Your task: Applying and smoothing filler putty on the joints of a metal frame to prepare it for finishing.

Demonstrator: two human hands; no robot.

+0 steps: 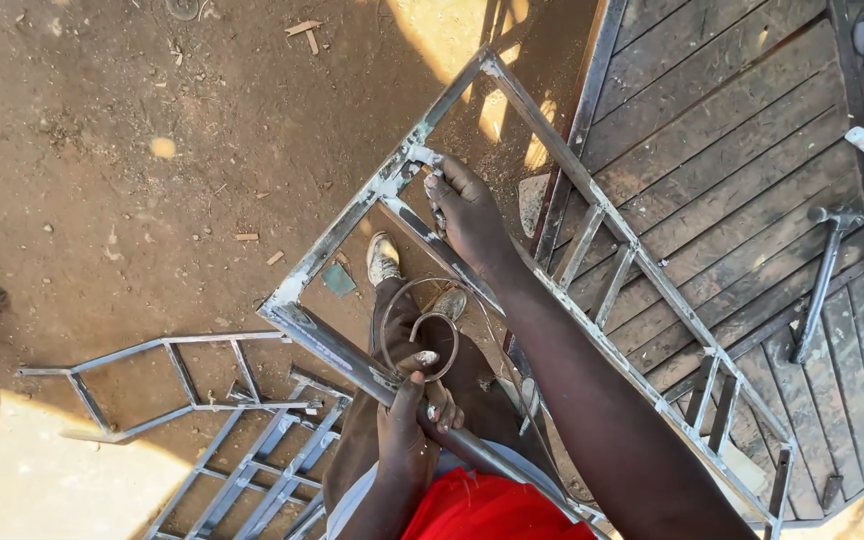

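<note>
Grey welded steel frame (562,250), a long rectangle of flat bar with short cross rungs, stands tilted in front of me, and both my hands are on it. My left hand (407,435) sits closest to my body, its fingers (439,410) wrapped tight around the near bar of the frame, and in the same grip they pinch the tail of a thin bent steel wire scroll (417,320). That curl rises from my knuckles into the open space of the frame, just above my left hand and well short of my right.

My right hand (467,215) is stretched out further, arm crossing over the frame's middle. Its fingers (442,190) are pressed together and hooked over an inner diagonal bar close to the far left corner joint, where the metal looks bright and rough.

The frame's long axis runs from that upper corner down to my right, over the slatted metal worktop (752,130), where a steel hammer (827,270) lies well apart from either hand. So the scroll lies between my two hands, nearer the left one.

Below, through the frame, I see my worn shoes (384,258) on the brown dirt ground (132,150), and more grey welded frames (242,440) lying flat to my left.
</note>
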